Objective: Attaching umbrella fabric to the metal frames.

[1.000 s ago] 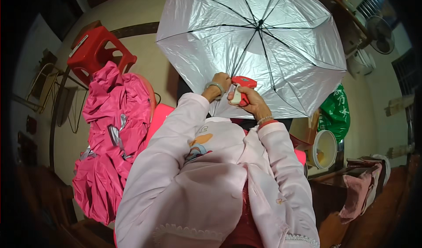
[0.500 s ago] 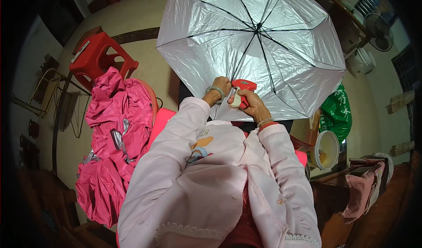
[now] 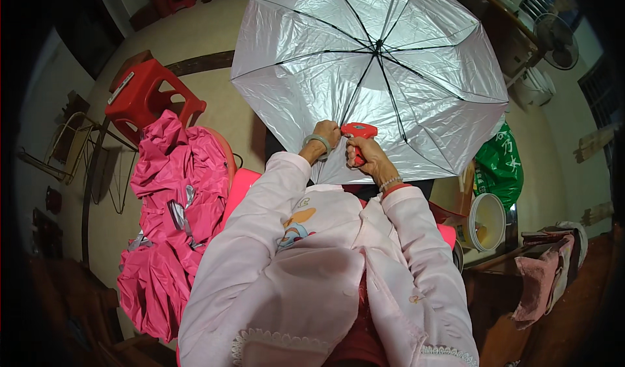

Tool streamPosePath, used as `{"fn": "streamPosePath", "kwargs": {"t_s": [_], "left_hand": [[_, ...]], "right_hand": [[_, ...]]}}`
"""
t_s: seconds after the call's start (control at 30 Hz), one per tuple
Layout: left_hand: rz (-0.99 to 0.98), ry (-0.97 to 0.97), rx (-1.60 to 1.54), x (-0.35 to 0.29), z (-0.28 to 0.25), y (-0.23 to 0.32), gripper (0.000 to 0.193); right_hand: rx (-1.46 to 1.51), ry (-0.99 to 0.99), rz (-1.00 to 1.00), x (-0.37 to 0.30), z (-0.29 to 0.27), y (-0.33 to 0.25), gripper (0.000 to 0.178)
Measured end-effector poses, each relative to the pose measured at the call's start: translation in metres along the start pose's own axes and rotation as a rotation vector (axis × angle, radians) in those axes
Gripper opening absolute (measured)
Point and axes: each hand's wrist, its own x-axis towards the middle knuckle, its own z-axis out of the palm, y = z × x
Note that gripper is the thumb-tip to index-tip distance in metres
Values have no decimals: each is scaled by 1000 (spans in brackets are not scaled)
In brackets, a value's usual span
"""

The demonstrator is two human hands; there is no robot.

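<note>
An open umbrella (image 3: 430, 74) with a silver inner lining and dark ribs spreads in front of me, its underside facing up. My left hand (image 3: 327, 135) is closed at the near part of the canopy, by the end of a rib. What its fingertips pinch there is too small to make out beyond the umbrella itself. My right hand (image 3: 371, 156) is wrapped around the grip of a red tagging gun (image 3: 359, 130). The gun's front end points left and meets the left fingertips over the silver fabric; its trigger is hidden behind my fingers.
Bright pink fabric (image 3: 176, 204) with silver bits lies heaped to my left, before a red plastic stool (image 3: 153, 94). On the right are a green bag (image 3: 500, 165), a white bucket (image 3: 487, 220) and cloths (image 3: 543, 269). A fan (image 3: 555, 41) stands at the far right.
My right fingers have closed around the tagging gun's grip, covering the pale trigger that showed before. The left hand keeps its hold on the umbrella. The whole view has shifted slightly.
</note>
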Motion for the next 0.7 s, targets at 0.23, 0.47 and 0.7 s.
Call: {"fn": "streamPosePath", "kwargs": {"t_s": [0.23, 0.47, 0.7], "left_hand": [[-205, -36, -28, 3, 6, -5, 21], [-199, -37, 51, 17, -8, -7, 19], [-224, -301, 263, 53, -80, 5, 19]], "right_hand": [[-46, 193, -100, -21, 31, 0, 16], [-184, 241, -227, -41, 42, -28, 21], [-1484, 675, -711, -96, 49, -76, 26]]}}
